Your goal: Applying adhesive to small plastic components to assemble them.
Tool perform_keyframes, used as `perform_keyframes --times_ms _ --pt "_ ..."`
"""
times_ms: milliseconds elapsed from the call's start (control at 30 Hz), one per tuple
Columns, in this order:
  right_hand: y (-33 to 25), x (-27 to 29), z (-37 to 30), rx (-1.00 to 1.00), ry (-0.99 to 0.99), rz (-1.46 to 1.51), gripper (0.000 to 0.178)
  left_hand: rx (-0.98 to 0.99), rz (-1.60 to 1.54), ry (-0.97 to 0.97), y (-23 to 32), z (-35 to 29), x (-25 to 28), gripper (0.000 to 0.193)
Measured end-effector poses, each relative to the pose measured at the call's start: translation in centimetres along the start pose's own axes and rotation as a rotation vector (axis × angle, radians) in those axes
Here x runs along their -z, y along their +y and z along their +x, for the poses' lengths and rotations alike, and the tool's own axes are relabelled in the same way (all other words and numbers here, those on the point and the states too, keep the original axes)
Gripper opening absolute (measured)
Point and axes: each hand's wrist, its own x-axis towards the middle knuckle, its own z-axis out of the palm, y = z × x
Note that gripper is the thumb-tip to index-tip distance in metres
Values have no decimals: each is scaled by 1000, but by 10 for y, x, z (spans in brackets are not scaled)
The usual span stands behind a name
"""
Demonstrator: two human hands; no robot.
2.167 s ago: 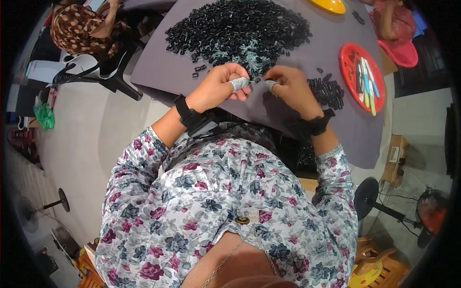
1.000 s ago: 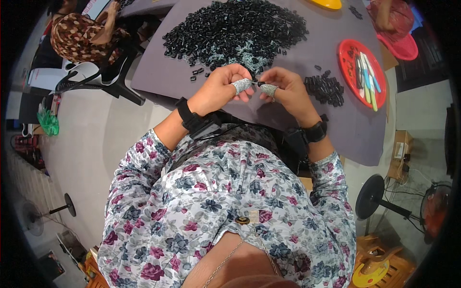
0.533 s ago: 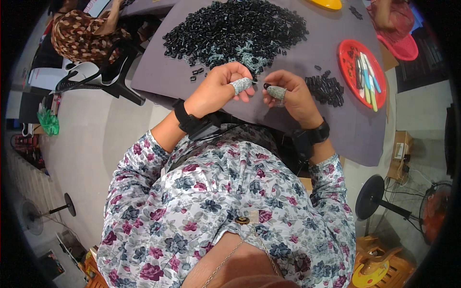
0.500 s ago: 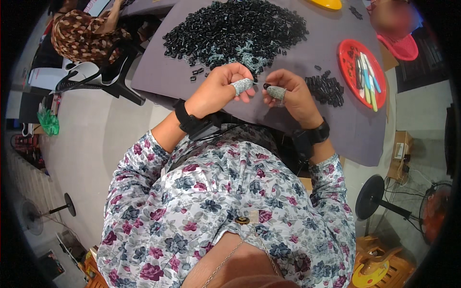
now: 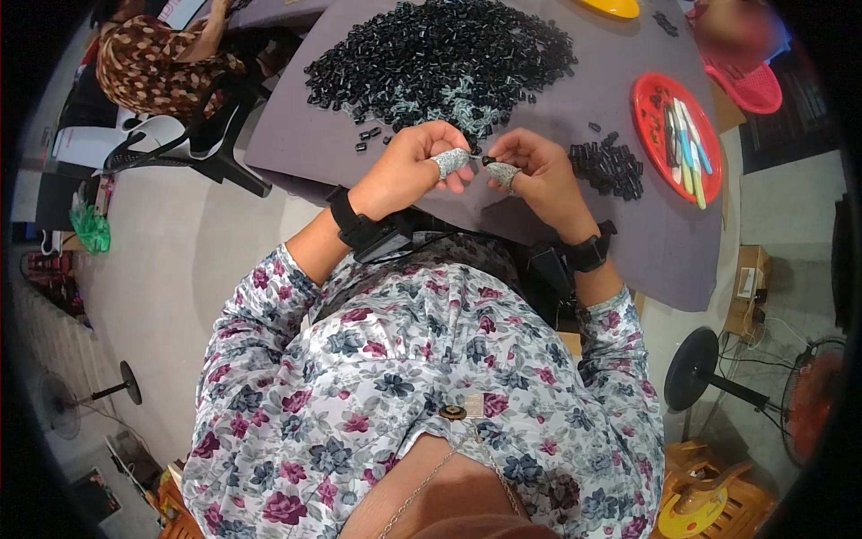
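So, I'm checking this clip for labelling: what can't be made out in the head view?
- The small black part between the left hand and right hand: too small to tell its shape.
- Pieces in the big black pile: too small to tell apart.
- The person at the top right: blurred, cut by the rim.
- The table's near edge: partly hidden by the forearms.

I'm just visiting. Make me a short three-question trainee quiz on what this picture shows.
1. True or false: both hands meet at one small black part.
2. Where is the red plate? A) person's right B) person's left
3. What covers the grey table beyond the left hand and right hand?

Key: 1 true. 2 A. 3 A big heap of small black parts.
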Motion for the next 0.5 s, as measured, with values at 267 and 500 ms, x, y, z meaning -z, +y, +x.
perform_keyframes --times_ms 267,500 --pt "1 -1 4 -8 15 -28 21 32 52 4 4 -1 -4 10" --pt "4 -2 4 1 -11 5 21 44 100 -8 6 -1 -5 9"
